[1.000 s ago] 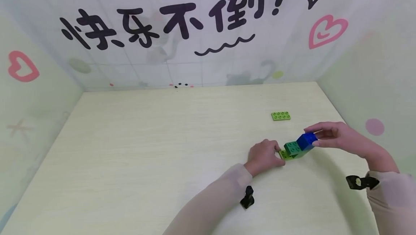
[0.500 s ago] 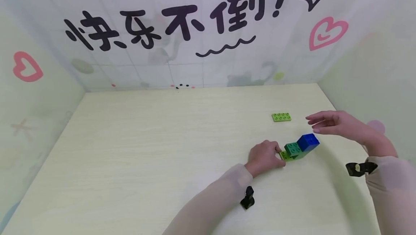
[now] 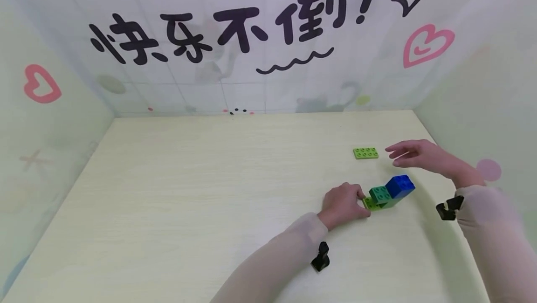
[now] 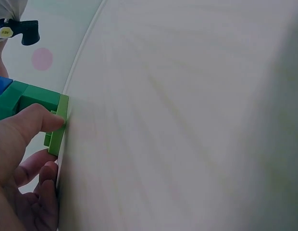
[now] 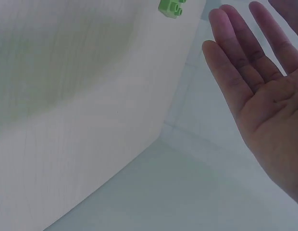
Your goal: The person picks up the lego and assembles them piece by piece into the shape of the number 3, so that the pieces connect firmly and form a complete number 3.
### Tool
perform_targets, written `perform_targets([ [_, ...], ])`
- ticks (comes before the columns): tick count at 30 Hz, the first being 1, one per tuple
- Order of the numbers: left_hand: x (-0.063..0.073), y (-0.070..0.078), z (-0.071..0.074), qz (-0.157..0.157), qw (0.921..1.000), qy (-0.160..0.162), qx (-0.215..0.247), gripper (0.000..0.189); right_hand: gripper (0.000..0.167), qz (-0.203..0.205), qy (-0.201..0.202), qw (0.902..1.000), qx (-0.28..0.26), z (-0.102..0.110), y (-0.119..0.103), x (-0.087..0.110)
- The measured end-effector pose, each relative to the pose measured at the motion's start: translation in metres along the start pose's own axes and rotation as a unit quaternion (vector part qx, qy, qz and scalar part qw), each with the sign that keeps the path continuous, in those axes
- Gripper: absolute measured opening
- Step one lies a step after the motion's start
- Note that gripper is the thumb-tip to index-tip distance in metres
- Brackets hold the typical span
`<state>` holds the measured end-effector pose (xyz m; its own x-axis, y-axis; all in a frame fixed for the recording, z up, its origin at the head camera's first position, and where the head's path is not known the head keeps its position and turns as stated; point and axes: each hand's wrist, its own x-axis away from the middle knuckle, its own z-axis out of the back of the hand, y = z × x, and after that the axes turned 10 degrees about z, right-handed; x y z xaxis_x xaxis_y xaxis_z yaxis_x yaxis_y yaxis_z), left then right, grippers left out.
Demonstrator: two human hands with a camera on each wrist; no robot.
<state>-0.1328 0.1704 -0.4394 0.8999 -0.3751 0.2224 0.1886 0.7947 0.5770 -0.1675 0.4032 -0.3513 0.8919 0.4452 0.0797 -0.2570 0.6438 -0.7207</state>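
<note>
My left hand (image 3: 341, 204) pinches the near end of a light green building brick plate (image 3: 371, 205) between thumb and fingers. Stacked on that plate are a dark green brick (image 3: 380, 195) and, raised higher to its right, a blue brick (image 3: 400, 186). In the left wrist view the thumb presses along the studded side of the plate (image 4: 64, 106), below dark green bricks (image 4: 41, 96). My right hand (image 3: 413, 154) hovers beyond the stack, fingers extended and holding nothing. Just left of its fingertips lies a separate light green plate (image 3: 366, 154), studs up.
The pale wooden table (image 3: 209, 177) meets a printed back wall (image 3: 235, 93) and a right side wall (image 3: 482, 121). The right wrist view shows the loose light green plate (image 5: 169, 8) at its top edge.
My right hand has let go of the blue brick, risen away from the stack, and moved left toward the loose light green plate. My left hand keeps its grip.
</note>
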Motion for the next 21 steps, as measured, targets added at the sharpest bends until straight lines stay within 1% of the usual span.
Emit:
perform_targets([
  [3,0.0,0.0,-0.001,0.002,1.0,-0.003,0.0,0.03,0.048,-0.012,0.001,0.9999,0.001,0.0,0.005,-0.007],
  [7,0.0,0.0,-0.002,0.005,1.0,-0.004,-0.005,0.029,0.049,-0.015,0.004,0.9999,0.006,0.0,0.012,-0.013],
  [16,0.0,-0.001,-0.002,0.001,0.9999,0.005,-0.009,0.028,0.046,-0.014,0.015,0.9996,0.021,0.002,0.023,-0.032],
  [21,-0.001,-0.001,-0.002,-0.002,0.9999,0.006,-0.011,0.028,0.045,-0.014,0.017,0.9996,0.019,0.003,0.027,-0.04],
])
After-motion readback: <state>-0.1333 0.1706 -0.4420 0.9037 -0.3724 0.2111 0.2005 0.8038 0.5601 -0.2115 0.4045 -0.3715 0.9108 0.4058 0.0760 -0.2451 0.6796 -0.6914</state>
